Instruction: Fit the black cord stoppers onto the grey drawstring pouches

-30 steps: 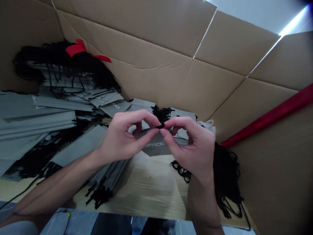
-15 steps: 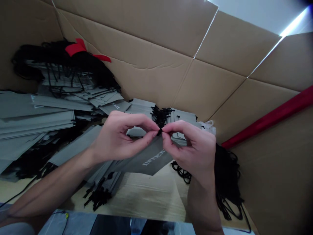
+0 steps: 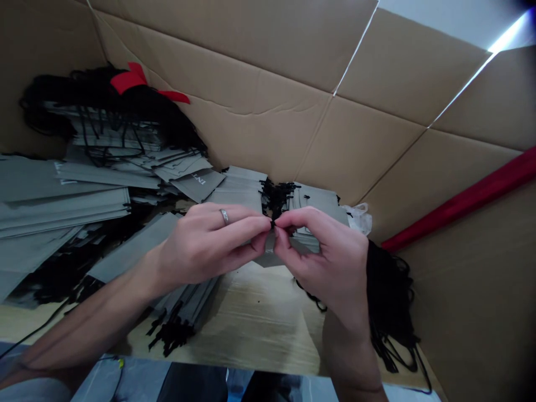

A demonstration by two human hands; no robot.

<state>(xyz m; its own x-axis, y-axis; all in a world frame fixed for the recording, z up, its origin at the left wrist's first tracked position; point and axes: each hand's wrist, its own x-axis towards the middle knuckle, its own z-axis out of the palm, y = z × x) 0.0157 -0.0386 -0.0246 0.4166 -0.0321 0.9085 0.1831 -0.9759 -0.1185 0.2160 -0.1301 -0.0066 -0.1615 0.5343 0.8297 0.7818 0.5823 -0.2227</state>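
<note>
My left hand (image 3: 209, 245) and my right hand (image 3: 326, 257) meet fingertip to fingertip at the middle of the view. Both pinch a small black cord end (image 3: 273, 223) at the top of a flat grey paper bag (image 3: 268, 254), which hangs mostly hidden behind my fingers. A ring shows on my left hand. Behind my fingertips lies a short stack of grey bags with black cord ends (image 3: 278, 195).
Piles of flat grey bags (image 3: 62, 195) with black cords fill the left side. A bundle of black cords with a red ribbon (image 3: 129, 81) lies at the back left. Loose black cords (image 3: 389, 301) lie at the right. Cardboard walls (image 3: 259, 67) enclose the area; a red strip (image 3: 460, 201) runs along the right wall.
The grey bag with its printed lettering, hanging lower and in plain view half a second ago, has been drawn up behind my fingers. My left hand has rolled knuckles-up, showing the ring.
</note>
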